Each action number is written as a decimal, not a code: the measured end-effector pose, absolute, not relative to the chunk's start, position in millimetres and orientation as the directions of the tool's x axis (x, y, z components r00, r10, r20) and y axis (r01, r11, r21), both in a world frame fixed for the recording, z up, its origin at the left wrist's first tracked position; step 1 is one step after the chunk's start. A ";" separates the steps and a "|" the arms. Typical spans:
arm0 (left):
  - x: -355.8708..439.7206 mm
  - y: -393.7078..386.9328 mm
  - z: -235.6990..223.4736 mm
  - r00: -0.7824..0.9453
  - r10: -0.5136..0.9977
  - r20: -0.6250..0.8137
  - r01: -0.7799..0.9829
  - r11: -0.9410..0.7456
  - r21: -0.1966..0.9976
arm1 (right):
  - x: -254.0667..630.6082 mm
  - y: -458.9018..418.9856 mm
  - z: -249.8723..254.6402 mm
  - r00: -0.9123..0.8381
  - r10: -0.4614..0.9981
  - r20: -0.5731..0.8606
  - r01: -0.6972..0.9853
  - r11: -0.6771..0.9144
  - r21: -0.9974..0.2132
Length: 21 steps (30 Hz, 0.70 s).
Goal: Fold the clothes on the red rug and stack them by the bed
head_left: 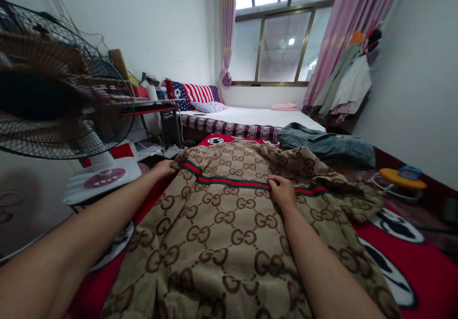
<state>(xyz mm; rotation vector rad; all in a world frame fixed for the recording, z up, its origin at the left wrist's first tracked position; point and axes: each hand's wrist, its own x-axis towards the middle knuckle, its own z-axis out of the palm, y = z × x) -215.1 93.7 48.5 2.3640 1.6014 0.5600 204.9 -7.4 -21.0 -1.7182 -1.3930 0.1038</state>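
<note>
A tan blanket [222, 233] with a brown monogram pattern and a green-and-red stripe lies spread over a red printed bedcover [411, 261] in front of me. My left hand [164, 167] grips the blanket's far left corner, fingers curled round the edge. My right hand [282, 191] is closed on the striped edge near the middle, pinching the fabric. Both arms reach forward across the blanket.
A standing fan [60, 94] is close at the left, beside a cluttered side table [150, 106]. Beyond lies a bed [250, 118] with pillows and a grey-blue garment [325, 144]. Clothes hang at the right by pink curtains. A small yellow stool [402, 178] stands right.
</note>
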 end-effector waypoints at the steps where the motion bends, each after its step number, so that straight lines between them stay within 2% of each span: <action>1: -216.5 93.0 56.1 0.244 0.949 0.198 0.873 -0.304 0.381 | 205.5 -7.6 -21.4 0.370 0.813 0.449 0.733 0.041 -0.679; 4: -217.9 96.7 98.9 0.008 0.950 0.314 0.919 -0.131 0.373 | 205.5 -8.3 -21.9 0.384 0.804 0.453 0.717 0.050 -0.696; 6: -203.4 102.7 134.9 -0.079 0.899 0.430 0.923 -0.097 0.372 | 204.7 -8.7 -21.4 0.390 0.806 0.444 0.715 0.039 -0.698; 7: -188.4 105.5 151.3 -0.087 0.866 0.493 0.922 -0.117 0.368 | 204.2 -9.0 -21.0 0.391 0.808 0.440 0.714 0.035 -0.699; 8: -168.1 107.2 164.7 -0.035 0.794 0.607 0.906 -0.231 0.355 | 203.8 -9.2 -20.6 0.392 0.809 0.438 0.714 0.033 -0.699; 10: -116.0 105.1 179.5 0.093 0.738 0.668 0.870 -0.387 0.306 | 203.3 -9.8 -19.9 0.392 0.805 0.446 0.712 0.042 -0.701; 12: -61.3 93.7 176.1 0.265 0.696 0.668 0.797 -0.548 0.255 | 203.1 -10.3 -19.6 0.395 0.793 0.464 0.710 0.057 -0.702; 13: -38.4 85.0 168.4 0.434 0.636 0.638 0.688 -0.691 0.221 | 203.1 -10.5 -19.6 0.399 0.784 0.475 0.709 0.065 -0.702; 14: -20.9 75.0 158.0 0.598 0.562 0.572 0.563 -0.802 0.199 | 203.2 -10.7 -19.7 0.401 0.776 0.486 0.709 0.074 -0.702; 16: -6.0 54.5 133.2 0.781 0.428 0.456 0.388 -0.903 0.183 | 203.0 -11.0 -19.9 0.400 0.766 0.504 0.710 0.089 -0.699; 18: -17.7 36.7 111.3 0.841 0.398 0.366 0.354 -0.917 0.183 | 202.4 -11.5 -19.7 0.388 0.767 0.511 0.716 0.098 -0.691; 21: -66.8 14.2 97.9 0.762 0.584 0.281 0.568 -0.810 0.143 | 199.5 -13.0 -17.9 0.358 0.769 0.529 0.743 0.108 -0.660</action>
